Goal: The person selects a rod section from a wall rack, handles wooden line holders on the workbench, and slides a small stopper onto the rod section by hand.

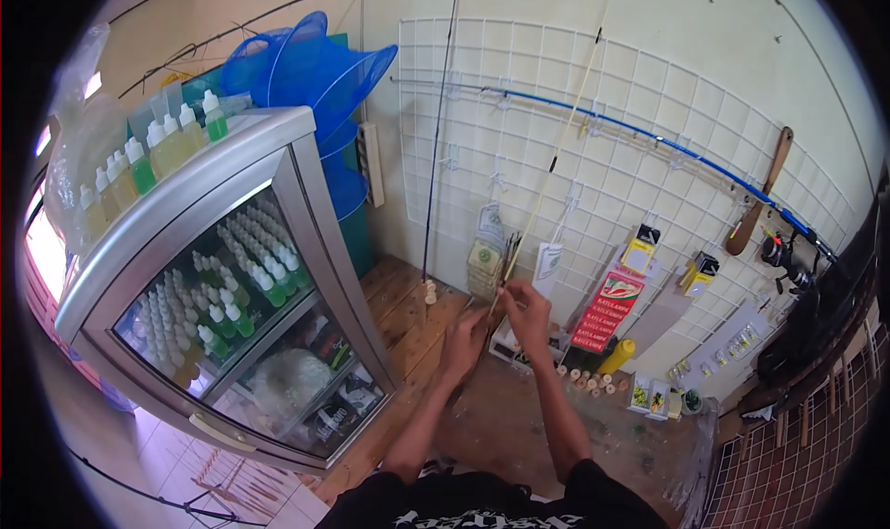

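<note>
Both hands are raised close together near the middle of the view, in front of the white wire grid. My left hand [466, 341] has its fingers bent, near the lower end of a thin yellow rod [545, 188]. My right hand [525, 318] pinches at the rod's lower part, just above and to the right of my left hand. The rod slants up to the right across the grid. What my left fingers hold is too small to make out. Small hanging packets [484, 267] are just behind the hands.
A glass cabinet [324, 344] with dropper bottles stands left, more bottles [139, 165] on top. Blue nets [315, 75] hang behind it. On the grid [649, 112] are a blue rod [630, 126] and red packets [608, 306]. A yellow bottle [616, 356] stands below.
</note>
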`<state>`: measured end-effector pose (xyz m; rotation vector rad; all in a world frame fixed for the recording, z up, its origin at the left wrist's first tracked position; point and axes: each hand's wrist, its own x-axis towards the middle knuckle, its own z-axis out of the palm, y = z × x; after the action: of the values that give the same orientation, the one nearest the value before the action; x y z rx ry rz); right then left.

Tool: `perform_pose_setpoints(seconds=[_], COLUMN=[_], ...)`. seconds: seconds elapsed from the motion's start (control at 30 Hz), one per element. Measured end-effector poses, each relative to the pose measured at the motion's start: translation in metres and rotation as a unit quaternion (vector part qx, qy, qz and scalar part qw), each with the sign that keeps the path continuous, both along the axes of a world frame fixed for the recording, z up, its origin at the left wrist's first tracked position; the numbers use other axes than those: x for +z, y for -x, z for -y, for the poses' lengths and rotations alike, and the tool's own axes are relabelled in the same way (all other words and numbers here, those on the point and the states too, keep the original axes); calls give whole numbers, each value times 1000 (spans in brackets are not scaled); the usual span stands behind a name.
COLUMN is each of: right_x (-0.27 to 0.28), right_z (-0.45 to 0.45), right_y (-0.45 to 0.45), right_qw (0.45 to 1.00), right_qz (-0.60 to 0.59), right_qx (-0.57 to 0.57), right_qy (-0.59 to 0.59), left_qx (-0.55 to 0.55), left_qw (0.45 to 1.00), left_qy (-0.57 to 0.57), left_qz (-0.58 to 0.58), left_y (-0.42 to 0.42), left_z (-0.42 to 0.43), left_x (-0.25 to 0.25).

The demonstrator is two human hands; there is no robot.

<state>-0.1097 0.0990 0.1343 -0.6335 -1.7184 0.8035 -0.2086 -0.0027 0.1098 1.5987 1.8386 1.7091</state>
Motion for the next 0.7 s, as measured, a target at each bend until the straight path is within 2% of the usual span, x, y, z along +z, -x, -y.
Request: perform_pose_setpoints(seconds=[0.13, 0.2, 0.3, 0.4, 0.63, 0.7], right_x=[6, -2, 1, -4, -16, -17], right_z=[-11, -23, -28, -37, -51, -55], right_y=[33, 53, 72, 91, 121, 128], right_qw=[998, 997, 996, 996, 999, 999], right_qz=[-12, -22, -37, -34, -9, 27], right_qx=[38, 49, 77, 82, 47, 29], right_qy=[58, 47, 37, 28, 7, 0], left_qx=[6, 21, 14, 29, 38, 36], left_qw=[999, 999, 997, 998, 998, 996], left_qy=[29, -40, -32, -20, -19, -15], left_qz=[28, 16, 62, 43, 42, 80], left_y=[38, 54, 72, 87, 122, 130], left_z=[-23, -36, -43, -49, -75, -83], left_x=[-22, -31, -32, -34, -67, -77])
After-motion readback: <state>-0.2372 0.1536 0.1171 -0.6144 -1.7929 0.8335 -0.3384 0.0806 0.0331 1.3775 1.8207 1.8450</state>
